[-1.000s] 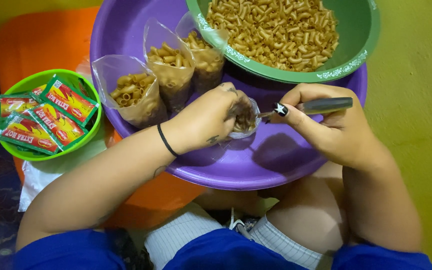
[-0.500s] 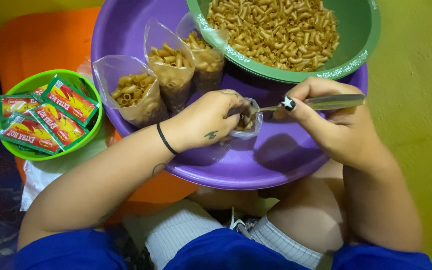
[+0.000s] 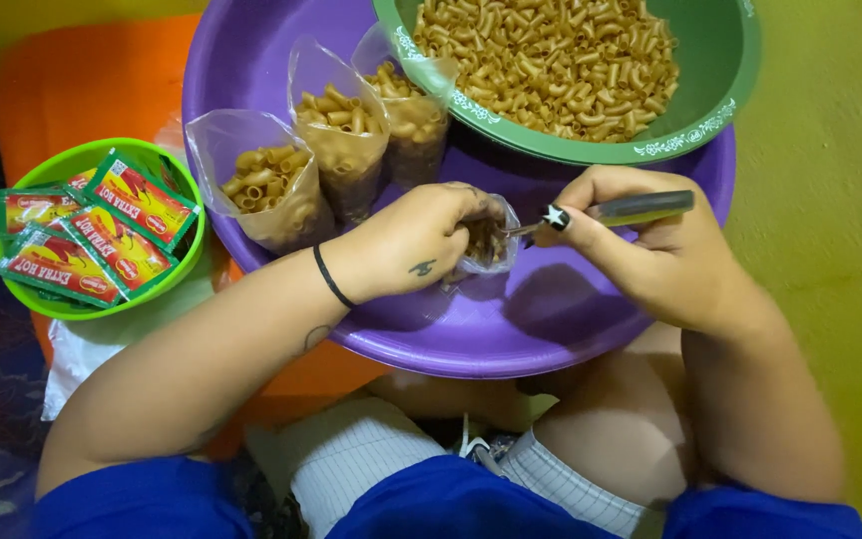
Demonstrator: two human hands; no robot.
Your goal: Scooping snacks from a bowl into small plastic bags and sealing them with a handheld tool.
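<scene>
I see the left hand (image 3: 421, 250) clenched around a small bag (image 3: 486, 245) over the purple basin (image 3: 511, 329). The right hand (image 3: 650, 250) grasps a spoon (image 3: 621, 212), its tip at the bag mouth. To fill well, I think the bag should stay upright and the spoon tip slowly inside.

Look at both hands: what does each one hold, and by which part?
The left hand grips a small clear bag of macaroni around its upper part. The right hand holds a spoon by its handle, its tip in the bag's mouth.
</scene>
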